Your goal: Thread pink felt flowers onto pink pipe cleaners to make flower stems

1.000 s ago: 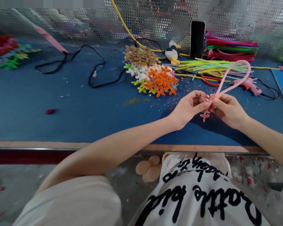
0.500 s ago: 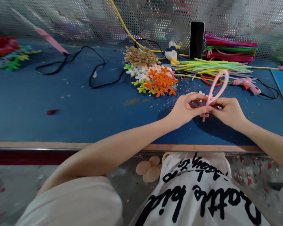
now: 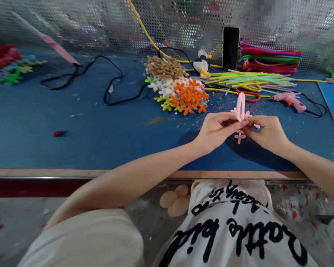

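Note:
Between both hands a pink pipe cleaner (image 3: 241,105) stands up as a narrow loop. My left hand (image 3: 215,129) pinches its base between thumb and fingers. From the other side my right hand (image 3: 267,131) closes on the same base, its fingertips meeting those of the left. Small pink pipe-cleaner flowers (image 3: 239,137) show on the blue table below and behind the fingers; the fingers partly cover them. Beyond the hands lie red-handled scissors (image 3: 249,97).
A pile of coloured pipe-cleaner flowers (image 3: 183,89) lies left of the hands. Behind are loose yellow and green pipe cleaners (image 3: 245,78), a bundled stack (image 3: 271,57) and an upright phone (image 3: 231,48). A pink glue gun (image 3: 291,100) with a black cord rests to the right.
The pink loop has narrowed and turned more upright, its top now lower and further left. Both hands stay almost where they were, still gripping its base.

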`<state>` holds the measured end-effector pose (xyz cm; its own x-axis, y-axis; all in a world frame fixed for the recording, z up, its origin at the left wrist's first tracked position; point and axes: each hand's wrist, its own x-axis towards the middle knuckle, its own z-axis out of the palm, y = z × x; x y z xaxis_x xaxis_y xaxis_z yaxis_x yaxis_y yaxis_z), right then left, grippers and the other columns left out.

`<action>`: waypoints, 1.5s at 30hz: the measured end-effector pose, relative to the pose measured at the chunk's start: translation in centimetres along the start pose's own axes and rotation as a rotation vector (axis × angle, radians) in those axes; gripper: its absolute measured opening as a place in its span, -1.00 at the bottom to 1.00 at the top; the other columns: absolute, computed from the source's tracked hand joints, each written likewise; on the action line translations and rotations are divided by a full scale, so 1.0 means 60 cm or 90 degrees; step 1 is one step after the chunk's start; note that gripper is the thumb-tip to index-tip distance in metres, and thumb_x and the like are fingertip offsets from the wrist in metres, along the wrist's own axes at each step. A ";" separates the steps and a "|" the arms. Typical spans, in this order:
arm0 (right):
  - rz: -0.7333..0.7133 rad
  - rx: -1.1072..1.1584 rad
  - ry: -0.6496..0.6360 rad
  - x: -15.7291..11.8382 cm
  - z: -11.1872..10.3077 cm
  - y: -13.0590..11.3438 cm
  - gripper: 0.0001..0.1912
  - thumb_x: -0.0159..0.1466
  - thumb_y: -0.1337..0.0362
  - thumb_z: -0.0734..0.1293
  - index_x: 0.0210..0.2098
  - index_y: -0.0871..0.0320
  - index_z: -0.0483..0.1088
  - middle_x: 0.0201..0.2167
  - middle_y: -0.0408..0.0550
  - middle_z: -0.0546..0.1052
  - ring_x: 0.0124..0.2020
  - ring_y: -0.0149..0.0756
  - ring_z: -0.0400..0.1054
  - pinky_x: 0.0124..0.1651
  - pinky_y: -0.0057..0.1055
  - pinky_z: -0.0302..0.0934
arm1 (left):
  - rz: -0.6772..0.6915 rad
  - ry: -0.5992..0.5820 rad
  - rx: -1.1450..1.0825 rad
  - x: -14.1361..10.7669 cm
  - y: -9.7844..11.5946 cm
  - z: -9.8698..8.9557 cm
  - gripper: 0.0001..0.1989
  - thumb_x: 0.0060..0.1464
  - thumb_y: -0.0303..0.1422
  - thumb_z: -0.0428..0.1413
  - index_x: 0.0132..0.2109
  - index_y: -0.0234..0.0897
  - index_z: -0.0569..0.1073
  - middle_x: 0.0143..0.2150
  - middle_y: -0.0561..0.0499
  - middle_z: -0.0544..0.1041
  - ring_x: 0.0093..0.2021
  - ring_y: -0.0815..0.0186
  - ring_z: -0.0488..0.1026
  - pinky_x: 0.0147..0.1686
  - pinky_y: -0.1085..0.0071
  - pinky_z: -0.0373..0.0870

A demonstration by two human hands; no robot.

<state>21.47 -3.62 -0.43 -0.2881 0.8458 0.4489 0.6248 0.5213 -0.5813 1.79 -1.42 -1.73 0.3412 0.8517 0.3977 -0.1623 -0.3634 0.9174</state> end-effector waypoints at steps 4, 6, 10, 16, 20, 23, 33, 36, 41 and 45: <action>0.014 0.031 -0.031 0.000 0.000 -0.006 -0.84 0.28 0.25 0.42 -0.34 0.15 0.66 -0.41 -0.04 0.69 -0.43 -0.28 0.54 -0.32 -0.43 0.33 | -0.054 -0.020 -0.083 0.003 0.007 -0.003 -0.58 -0.10 -0.08 0.48 -0.18 -0.29 0.72 -0.26 -0.09 0.73 -0.31 0.26 0.66 -0.41 0.47 0.55; 0.017 0.055 -0.049 0.000 0.001 -0.008 -0.82 0.28 0.23 0.42 -0.37 0.14 0.66 -0.46 -0.06 0.67 -0.47 -0.30 0.51 -0.35 -0.44 0.31 | -0.076 -0.021 -0.114 0.005 0.012 -0.004 -0.55 -0.16 -0.08 0.50 -0.20 -0.30 0.71 -0.27 -0.09 0.72 -0.35 0.28 0.66 -0.48 0.50 0.51; 0.033 0.070 -0.064 0.000 0.002 -0.010 -0.81 0.28 0.21 0.42 -0.39 0.15 0.64 -0.48 -0.09 0.65 -0.48 -0.33 0.48 -0.37 -0.44 0.28 | -0.077 -0.007 -0.113 0.005 0.024 -0.008 -0.55 -0.14 -0.06 0.49 -0.22 -0.31 0.69 -0.30 -0.07 0.71 -0.34 0.27 0.67 -0.43 0.47 0.57; 0.039 0.053 -0.019 -0.002 0.003 -0.012 -0.82 0.26 0.21 0.42 -0.40 0.14 0.63 -0.46 -0.07 0.65 -0.49 -0.33 0.44 -0.38 -0.42 0.27 | -0.018 0.031 -0.056 0.001 0.042 -0.013 -0.58 0.02 -0.05 0.42 -0.11 -0.28 0.68 -0.25 -0.05 0.71 -0.28 0.23 0.69 -0.37 0.40 0.62; 0.017 0.011 0.018 -0.004 0.004 -0.009 -0.84 0.26 0.24 0.40 -0.42 0.13 0.60 -0.45 -0.06 0.64 -0.48 -0.32 0.43 -0.33 -0.39 0.28 | 0.018 0.026 -0.050 -0.001 0.048 -0.012 -0.57 0.11 -0.06 0.37 0.00 -0.26 0.65 -0.16 -0.07 0.72 -0.25 0.23 0.70 -0.38 0.42 0.61; 0.019 -0.002 0.029 -0.005 0.005 -0.005 -0.84 0.26 0.26 0.39 -0.41 0.14 0.60 -0.44 -0.05 0.64 -0.47 -0.32 0.43 -0.33 -0.39 0.28 | 0.029 0.016 -0.042 0.000 0.047 -0.011 -0.53 0.14 -0.03 0.33 0.04 -0.27 0.62 -0.11 -0.09 0.72 -0.22 0.24 0.70 -0.38 0.45 0.59; 0.028 -0.033 0.051 -0.004 0.005 -0.004 -0.88 0.24 0.28 0.41 -0.38 0.13 0.62 -0.40 -0.03 0.67 -0.44 -0.27 0.48 -0.32 -0.36 0.32 | 0.027 0.043 -0.057 0.004 0.031 -0.021 -0.57 0.16 0.01 0.31 -0.01 -0.22 0.64 -0.19 -0.04 0.70 -0.35 0.35 0.63 -0.43 0.46 0.50; 0.025 -0.037 0.037 -0.004 0.006 -0.005 -0.86 0.25 0.26 0.41 -0.39 0.12 0.62 -0.40 -0.02 0.67 -0.42 -0.25 0.49 -0.30 -0.35 0.34 | 0.033 0.058 -0.053 0.005 0.032 -0.023 -0.58 0.17 0.03 0.29 -0.03 -0.19 0.64 -0.18 -0.04 0.70 -0.45 0.40 0.54 -0.50 0.45 0.43; 0.040 -0.038 0.029 -0.003 0.005 -0.006 -0.86 0.25 0.25 0.42 -0.39 0.13 0.62 -0.39 -0.02 0.68 -0.41 -0.24 0.51 -0.30 -0.35 0.36 | 0.023 0.077 -0.010 0.006 0.028 -0.029 -0.62 0.20 0.02 0.26 -0.08 -0.17 0.65 -0.22 -0.05 0.69 -0.51 0.43 0.42 -0.52 0.41 0.38; 0.031 -0.036 0.028 -0.004 0.006 -0.007 -0.90 0.22 0.31 0.44 -0.38 0.12 0.64 -0.39 -0.04 0.69 -0.40 -0.24 0.53 -0.27 -0.35 0.38 | 0.039 0.066 -0.009 0.012 0.024 -0.030 -0.59 0.22 0.04 0.24 0.02 -0.15 0.60 -0.17 -0.05 0.70 -0.39 0.38 0.51 -0.41 0.40 0.43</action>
<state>21.01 -4.01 -0.57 -0.2246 0.8640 0.4506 0.6775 0.4709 -0.5650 0.14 -0.66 -0.17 0.2319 0.8627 0.4493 -0.1940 -0.4116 0.8905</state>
